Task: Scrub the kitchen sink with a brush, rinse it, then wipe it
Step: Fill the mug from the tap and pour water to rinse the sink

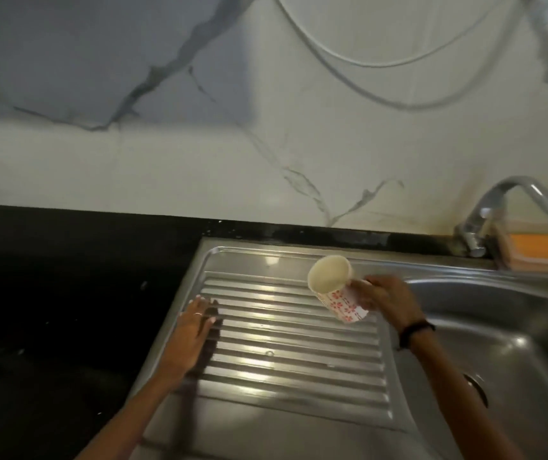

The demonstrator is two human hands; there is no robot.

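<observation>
The right hand [387, 302] holds a cup [335, 288] above the ribbed drainboard [282, 343], just beside the sink [514, 327] basin's left rim. Its fingers [362, 288] are curled closed around the cup's lower body, near the base. The cup is tipped on its side, its pale open mouth turned up and to the left, and its white wall carries small red flower prints. A dark band sits on the right wrist.

The left hand [196, 330] lies at the drainboard's left edge, far from the sink basin. Its fingers [206, 310] are stretched out flat and close together, palm down on the ridges, holding nothing. One finger wears a ring.

The faucet [511, 207] stands behind the sink at the marble wall, with an orange sponge [537, 247] just beside its base. The black worktop [67, 293] stretches left of the drainboard.
</observation>
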